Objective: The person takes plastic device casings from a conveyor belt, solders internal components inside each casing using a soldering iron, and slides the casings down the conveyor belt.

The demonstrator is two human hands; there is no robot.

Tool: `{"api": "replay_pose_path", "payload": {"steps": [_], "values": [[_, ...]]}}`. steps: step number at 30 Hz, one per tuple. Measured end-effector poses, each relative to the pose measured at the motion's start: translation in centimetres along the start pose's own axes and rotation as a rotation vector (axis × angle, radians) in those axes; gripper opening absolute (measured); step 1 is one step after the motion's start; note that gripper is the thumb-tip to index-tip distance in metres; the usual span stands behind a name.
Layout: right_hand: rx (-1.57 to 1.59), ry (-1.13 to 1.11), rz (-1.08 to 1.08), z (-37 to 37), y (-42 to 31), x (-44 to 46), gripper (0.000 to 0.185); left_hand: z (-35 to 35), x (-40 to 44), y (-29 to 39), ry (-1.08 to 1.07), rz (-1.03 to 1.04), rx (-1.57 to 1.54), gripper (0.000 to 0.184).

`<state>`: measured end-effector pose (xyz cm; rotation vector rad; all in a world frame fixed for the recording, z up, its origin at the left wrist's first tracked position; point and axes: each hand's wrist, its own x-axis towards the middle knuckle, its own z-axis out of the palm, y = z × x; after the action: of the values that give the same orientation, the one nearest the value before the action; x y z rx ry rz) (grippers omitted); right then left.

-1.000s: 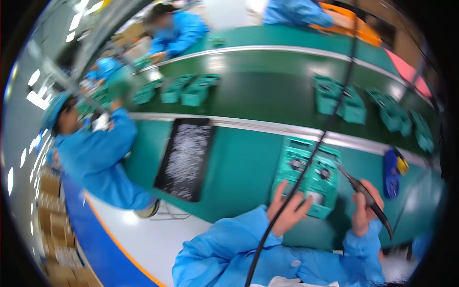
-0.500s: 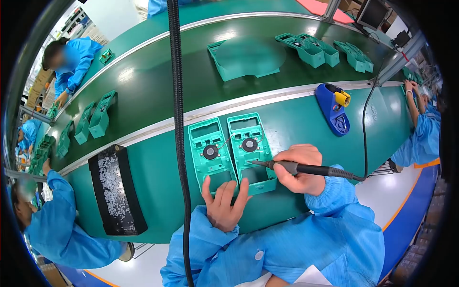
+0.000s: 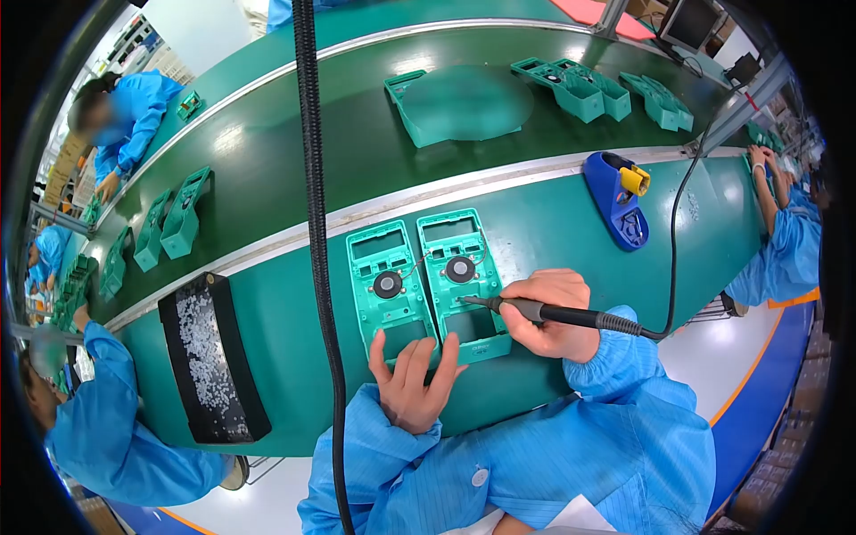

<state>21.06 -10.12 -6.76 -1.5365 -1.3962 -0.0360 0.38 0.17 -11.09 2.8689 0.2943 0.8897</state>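
Observation:
Two green plastic housings lie side by side on the bench, the left housing (image 3: 373, 312) and the right housing (image 3: 489, 349). Each carries a round black speaker, the left speaker (image 3: 387, 284) and the right speaker (image 3: 460, 269), with thin wires. My left hand (image 3: 415, 383) rests with fingers spread across the lower edges of both housings. In my right hand (image 3: 557, 308) is a soldering iron (image 3: 580, 316), held like a pen. Its tip is at the right housing, below the speaker; whether it touches is too small to tell.
A black tray (image 3: 254, 406) of small translucent pieces stands at left. A blue soldering-iron stand (image 3: 609, 192) is at back right. A braided black cable (image 3: 314, 196) hangs in front of me. More green housings (image 3: 584, 102) sit on the line beyond the metal rail (image 3: 392, 198). Co-workers sit either side.
The whole view has shifted slightly, and the hanging cable appears further left. Both hands and the soldering iron keep nearly the same place on the housings.

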Motion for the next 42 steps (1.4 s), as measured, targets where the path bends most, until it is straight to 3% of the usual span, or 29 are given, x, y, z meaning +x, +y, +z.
{"api": "replay_pose_path", "payload": {"steps": [27, 33, 36, 42], "values": [[0.012, -0.026, -0.058, 0.2, 0.5, 0.0, 0.010, -0.4, 0.1, 0.0, -0.018, 0.002, 0.026, 0.047], [0.005, 0.008, -0.048, -0.5, 0.2, 0.4, 0.010, -0.4, 0.2, 0.0, -0.027, 0.000, 0.038, 0.048], [0.049, 0.015, 0.061, -1.4, -0.2, 0.4, 0.009, -0.2, 0.1, 0.0, -0.016, -0.003, 0.031, 0.047], [0.032, -0.009, 0.018, -1.1, -0.2, 0.4, 0.009, -0.3, 0.1, 0.1, -0.020, -0.006, 0.031, 0.047]]}}
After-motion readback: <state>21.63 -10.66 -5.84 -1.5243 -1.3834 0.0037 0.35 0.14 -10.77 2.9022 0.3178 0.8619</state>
